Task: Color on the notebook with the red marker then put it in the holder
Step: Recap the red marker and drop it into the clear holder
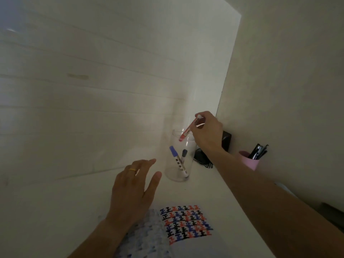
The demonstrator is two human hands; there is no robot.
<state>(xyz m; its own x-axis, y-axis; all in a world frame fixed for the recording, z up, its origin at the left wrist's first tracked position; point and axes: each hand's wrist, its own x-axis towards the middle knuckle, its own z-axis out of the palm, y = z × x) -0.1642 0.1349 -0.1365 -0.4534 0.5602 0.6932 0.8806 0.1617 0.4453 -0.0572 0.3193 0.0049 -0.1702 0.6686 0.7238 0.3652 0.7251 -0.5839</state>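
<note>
**Red marker tilted over the mouth of the clear holder**

The right hand has its grip pinched on the upper end of the slim red-and-white marker, fingers pressed together around the barrel. From that grip the marker's long axis slants down and to the left, and its red lower end sits just at or inside the rim of the tall, clear, cylindrical holder. The holder therefore lies directly below and a little left of the grip. Inside it, well beneath the red tip, a blue-capped marker and a dark-capped marker lean against each other with their lower ends on the bottom.

The left hand hovers spread and holds nothing, lower and further left of the grip, near the holder but apart from it; the right hand is the one over the opening. Below both hands, nearest the camera, the open white notebook lies on the pale desk, its page already filled with rows of red, blue and black marks, so the colouring looks done.

What remains seems to be lowering the marker along its own slanted axis and letting go. The tilt should carry the tip toward the far-left wall, clear of the two markers already inside.
</note>
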